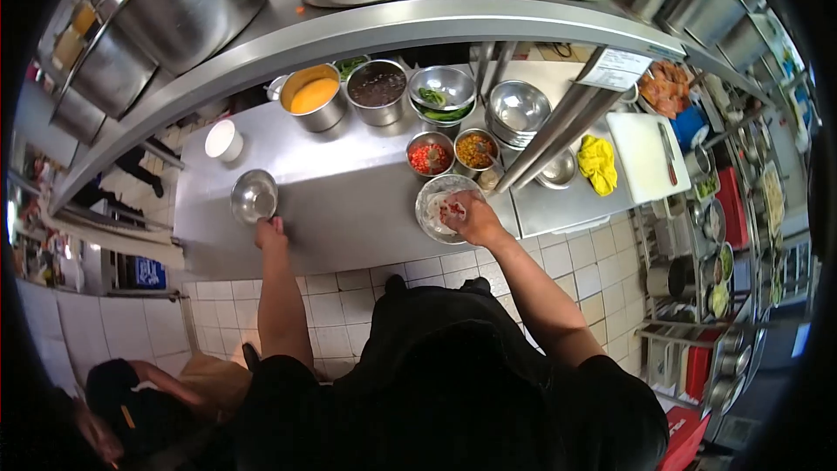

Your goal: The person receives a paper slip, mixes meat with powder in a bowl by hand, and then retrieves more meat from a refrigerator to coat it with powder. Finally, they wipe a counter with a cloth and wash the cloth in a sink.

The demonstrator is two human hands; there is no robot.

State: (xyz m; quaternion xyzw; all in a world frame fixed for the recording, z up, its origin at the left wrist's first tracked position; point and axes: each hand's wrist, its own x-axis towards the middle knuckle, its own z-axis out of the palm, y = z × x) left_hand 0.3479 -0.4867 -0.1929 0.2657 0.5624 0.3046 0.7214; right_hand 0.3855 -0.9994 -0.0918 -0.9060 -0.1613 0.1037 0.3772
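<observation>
My left hand grips the near rim of a steel bowl on the left of the steel counter. Over a bowl with white contents, my right hand has its fingers bent around small red pieces. Just behind that bowl stand a pot of chopped red pieces and a pot of yellow-orange pieces. Whether the left bowl holds anything is hard to make out.
Pots of orange liquid and dark liquid stand farther back. A white tub is at left. Right are a yellow cloth and a cutting board with a knife. Overhead runs a steel shelf. Another person is lower left.
</observation>
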